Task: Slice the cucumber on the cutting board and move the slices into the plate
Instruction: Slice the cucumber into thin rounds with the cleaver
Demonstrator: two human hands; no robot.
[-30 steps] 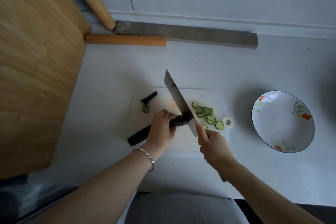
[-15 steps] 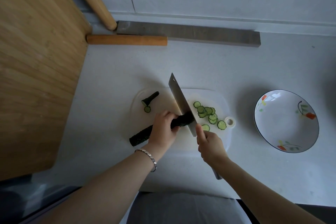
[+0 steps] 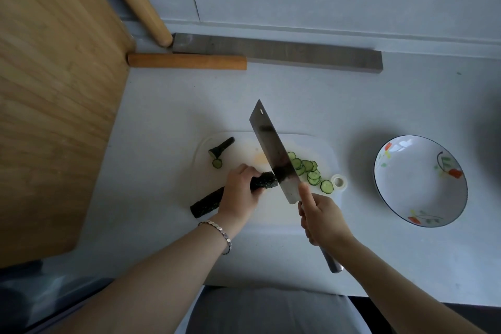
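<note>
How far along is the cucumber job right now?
Done: several slices lie on the cutting board. In hand: the left hand holds the cucumber, the right hand grips the cleaver at the cucumber's cut end. Left: much cucumber uncut, and the plate holds no slices.

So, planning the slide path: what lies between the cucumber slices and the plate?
Head view: only the hanging hole in the cutting board's corner, then bare countertop up to the plate.
</note>
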